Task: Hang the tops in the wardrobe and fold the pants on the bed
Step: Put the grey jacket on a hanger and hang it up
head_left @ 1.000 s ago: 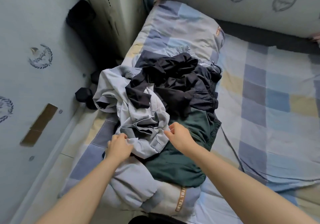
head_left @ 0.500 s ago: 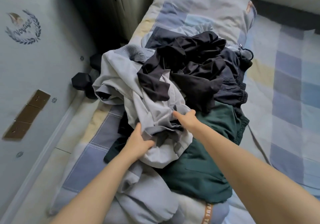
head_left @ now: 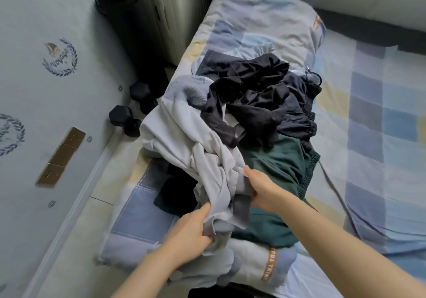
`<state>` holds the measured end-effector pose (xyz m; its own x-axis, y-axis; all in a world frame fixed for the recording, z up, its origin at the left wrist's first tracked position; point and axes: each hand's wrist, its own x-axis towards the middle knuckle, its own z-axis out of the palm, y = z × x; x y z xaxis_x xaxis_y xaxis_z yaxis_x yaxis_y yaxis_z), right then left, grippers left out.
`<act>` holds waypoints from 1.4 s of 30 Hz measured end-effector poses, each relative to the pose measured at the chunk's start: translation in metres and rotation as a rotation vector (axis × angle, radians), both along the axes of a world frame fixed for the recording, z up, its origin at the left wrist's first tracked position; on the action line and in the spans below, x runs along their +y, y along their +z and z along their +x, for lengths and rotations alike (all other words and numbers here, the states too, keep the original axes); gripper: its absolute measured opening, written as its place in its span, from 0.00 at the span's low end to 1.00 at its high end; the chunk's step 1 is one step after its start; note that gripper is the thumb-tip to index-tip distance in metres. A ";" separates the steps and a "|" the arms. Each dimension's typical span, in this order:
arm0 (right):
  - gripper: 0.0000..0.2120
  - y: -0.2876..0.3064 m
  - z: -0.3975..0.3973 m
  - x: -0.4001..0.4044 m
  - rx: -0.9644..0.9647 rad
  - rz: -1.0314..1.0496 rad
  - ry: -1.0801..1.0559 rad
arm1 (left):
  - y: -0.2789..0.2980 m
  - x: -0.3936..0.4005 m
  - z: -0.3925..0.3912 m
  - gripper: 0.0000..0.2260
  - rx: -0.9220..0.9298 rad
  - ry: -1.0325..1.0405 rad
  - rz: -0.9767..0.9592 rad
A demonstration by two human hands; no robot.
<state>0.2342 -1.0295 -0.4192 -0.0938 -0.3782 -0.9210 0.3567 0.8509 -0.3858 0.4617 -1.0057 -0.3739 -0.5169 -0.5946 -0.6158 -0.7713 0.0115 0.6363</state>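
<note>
A heap of clothes lies on the checked bed (head_left: 380,117). On top at the left is a pale grey garment (head_left: 184,143). My left hand (head_left: 189,230) grips its bunched near end, and my right hand (head_left: 260,187) holds its right side. Behind it lie black and dark grey garments (head_left: 255,97). A dark green pair of shorts (head_left: 276,173) lies under the heap, beneath my right hand. A small black garment (head_left: 177,194) shows under the grey one at the left.
A folded checked quilt (head_left: 260,20) lies under the heap at the bed's left edge. Black dumbbells (head_left: 129,117) sit on the floor between bed and wall. A pale cabinet (head_left: 170,14) stands at the back left. A wall with printed crests (head_left: 60,60) runs along the left.
Both hands have pulled back toward me with the grey garment, bunching its near end. The small black garment under it now shows more.
</note>
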 end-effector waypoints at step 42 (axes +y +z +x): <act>0.10 0.325 -0.027 0.301 0.440 -0.061 -0.540 | 0.340 0.088 -0.068 0.06 0.844 -0.053 -0.021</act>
